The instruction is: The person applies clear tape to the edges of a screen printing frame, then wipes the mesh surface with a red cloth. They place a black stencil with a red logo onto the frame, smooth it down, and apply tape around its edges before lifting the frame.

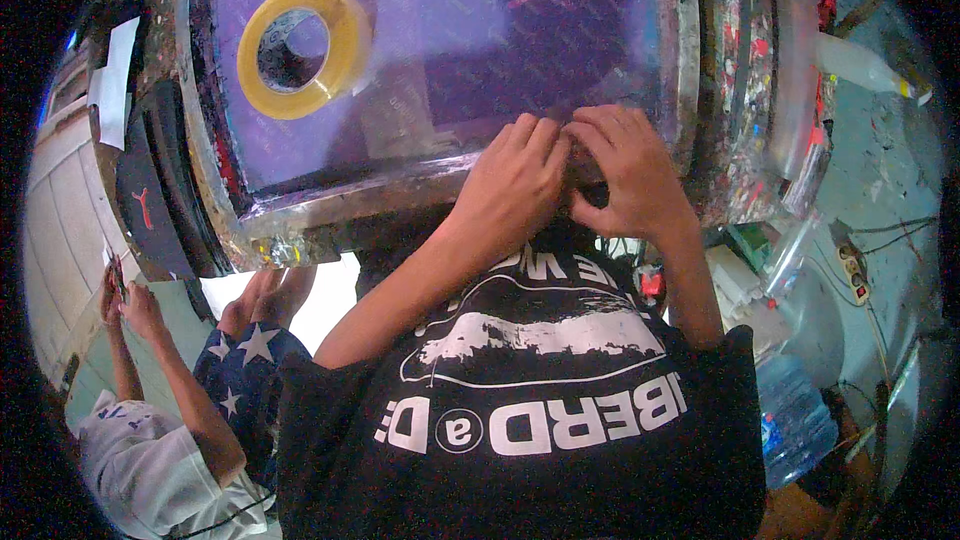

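A purple screen (430, 60) in a worn, paint-stained frame (345, 225) fills the upper middle. A roll of yellow tape (262, 90) lies on its left part. My left hand (515, 170) is at the frame's near edge, right of centre, fingers curled downward and pressed together; what they hold is hidden. Beside it, my right hand (625, 165) rests with bent fingers reaching toward the left hand's fingertips, its thumb lower down. I cannot make out anything between its fingers.
At lower left, another person (160, 440) holds a small thin object in both hands. A black board (150, 170) and white sheet (113, 75) are at left. A paint-splattered rail (745, 90), white bottle (860, 70), power strip (852, 270) and blue water jug (795, 425) are at right.
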`<state>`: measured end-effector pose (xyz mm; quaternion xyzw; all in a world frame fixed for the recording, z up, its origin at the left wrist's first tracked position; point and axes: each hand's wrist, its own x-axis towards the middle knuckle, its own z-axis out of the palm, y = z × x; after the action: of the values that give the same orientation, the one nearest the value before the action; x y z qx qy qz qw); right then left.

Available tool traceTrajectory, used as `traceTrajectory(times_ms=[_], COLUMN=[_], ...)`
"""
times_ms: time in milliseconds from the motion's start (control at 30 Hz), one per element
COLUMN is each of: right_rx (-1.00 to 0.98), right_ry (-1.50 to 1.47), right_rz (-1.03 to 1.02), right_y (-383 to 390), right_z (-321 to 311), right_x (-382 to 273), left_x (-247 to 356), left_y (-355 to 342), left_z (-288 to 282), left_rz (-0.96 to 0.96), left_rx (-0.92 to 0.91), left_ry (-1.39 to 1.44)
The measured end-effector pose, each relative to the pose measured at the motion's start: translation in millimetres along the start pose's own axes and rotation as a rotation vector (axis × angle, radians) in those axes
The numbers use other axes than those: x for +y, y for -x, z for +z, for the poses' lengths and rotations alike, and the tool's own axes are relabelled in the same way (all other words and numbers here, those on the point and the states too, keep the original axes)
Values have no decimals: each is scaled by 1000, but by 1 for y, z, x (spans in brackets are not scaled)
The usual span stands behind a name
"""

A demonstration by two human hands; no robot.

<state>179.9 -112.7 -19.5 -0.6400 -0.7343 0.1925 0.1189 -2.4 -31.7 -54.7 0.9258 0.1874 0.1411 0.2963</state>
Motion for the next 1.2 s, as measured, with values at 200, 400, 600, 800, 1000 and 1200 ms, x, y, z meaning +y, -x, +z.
traceTrajectory(times_ms=[200, 400, 600, 800, 1000, 1200], right_rx=[-63, -106, -111, -28, -72, -106], right_ry=[-58, -18, -37, -186, -196, -278], right_rz=[6, -6, -4, 53, 52, 78], right_y=[2, -1, 0, -1, -5, -4], right_z=[5, 4, 8, 0, -1, -6], right_x=[6, 8, 11, 7, -8, -8], left_x=[-8, -9, -9, -2, -22, -18], left_y=[1, -1, 3, 8, 28, 34], left_z=[3, 0, -3, -21, -27, -27], left_rz=[8, -90, -180, -269, -118, -176], left_rx=[-69, -187, -164, -106, -43, -70], left_ry=[32, 118, 260, 27, 70, 58])
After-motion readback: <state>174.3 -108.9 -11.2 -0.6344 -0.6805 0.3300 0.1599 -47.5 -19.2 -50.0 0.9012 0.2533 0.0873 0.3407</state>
